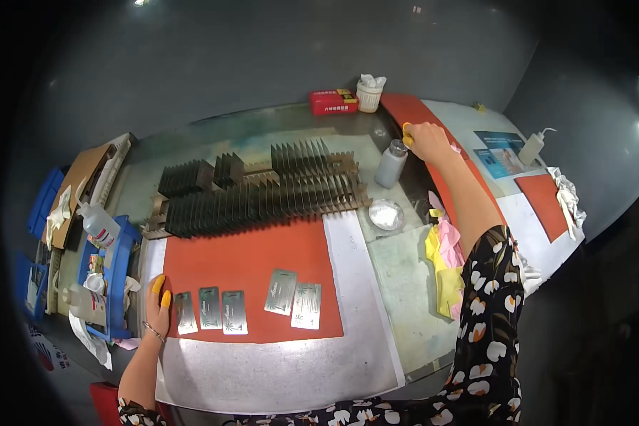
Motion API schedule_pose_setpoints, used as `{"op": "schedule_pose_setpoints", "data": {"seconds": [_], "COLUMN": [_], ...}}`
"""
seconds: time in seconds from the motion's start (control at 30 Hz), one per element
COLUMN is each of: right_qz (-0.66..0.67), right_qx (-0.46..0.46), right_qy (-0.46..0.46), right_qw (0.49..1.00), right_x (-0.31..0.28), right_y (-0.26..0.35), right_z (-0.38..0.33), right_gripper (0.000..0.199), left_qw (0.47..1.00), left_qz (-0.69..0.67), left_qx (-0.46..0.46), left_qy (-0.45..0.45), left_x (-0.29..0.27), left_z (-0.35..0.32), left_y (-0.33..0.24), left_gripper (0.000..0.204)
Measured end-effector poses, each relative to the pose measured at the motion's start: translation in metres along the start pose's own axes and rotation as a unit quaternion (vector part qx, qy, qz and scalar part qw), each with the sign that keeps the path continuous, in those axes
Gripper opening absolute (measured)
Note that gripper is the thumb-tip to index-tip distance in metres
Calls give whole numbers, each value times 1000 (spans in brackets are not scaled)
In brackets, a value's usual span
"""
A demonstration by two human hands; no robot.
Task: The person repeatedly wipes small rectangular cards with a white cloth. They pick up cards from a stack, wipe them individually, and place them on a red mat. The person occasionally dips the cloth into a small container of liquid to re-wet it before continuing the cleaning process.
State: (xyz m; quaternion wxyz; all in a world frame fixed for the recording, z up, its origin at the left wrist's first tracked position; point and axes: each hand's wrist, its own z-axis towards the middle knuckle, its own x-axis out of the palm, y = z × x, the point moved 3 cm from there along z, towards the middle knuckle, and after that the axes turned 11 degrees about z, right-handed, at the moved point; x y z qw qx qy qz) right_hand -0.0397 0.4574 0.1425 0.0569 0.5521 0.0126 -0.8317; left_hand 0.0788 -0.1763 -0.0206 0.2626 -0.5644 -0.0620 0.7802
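Note:
My left hand (pixel 157 305) rests at the left edge of an orange mat (pixel 248 263), its fingers apart, with yellow finger cots on two fingertips. Beside it on the mat lie three silvery-green cards in a row, the nearest being a card (pixel 185 313). Two more lie to the right, a tilted card (pixel 281 292) and a paler card (pixel 307 307), touching or slightly overlapping. My right hand (pixel 429 143) is stretched far forward, fingers curled, a yellow cot near the top of a translucent bottle (pixel 391 167). What its fingers hold, if anything, is hidden.
Slotted wooden racks (pixel 263 202) of dark upright plates stand behind the mat. A round dish of white material (pixel 386 214), yellow and pink cloths (pixel 444 263), a red box (pixel 333 102) and a white cup (pixel 369 94) are rightward. A blue holder (pixel 124 277) with bottles stands left.

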Motion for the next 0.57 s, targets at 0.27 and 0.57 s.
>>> {"op": "schedule_pose_setpoints", "data": {"seconds": [0.27, 0.57], "right_qz": [-79, -85], "right_qx": [-42, -58], "right_qy": [28, 33], "right_qw": [996, 994], "right_x": [28, 36], "right_y": [-10, -8], "right_z": [17, 22], "right_gripper": [12, 16], "left_qw": [1000, 999], "left_qz": [9, -11], "left_qx": [-14, -46], "left_qy": [7, 26], "left_x": [0, 1], "left_z": [3, 4], "left_y": [-6, -5], "left_gripper": [36, 37]}}
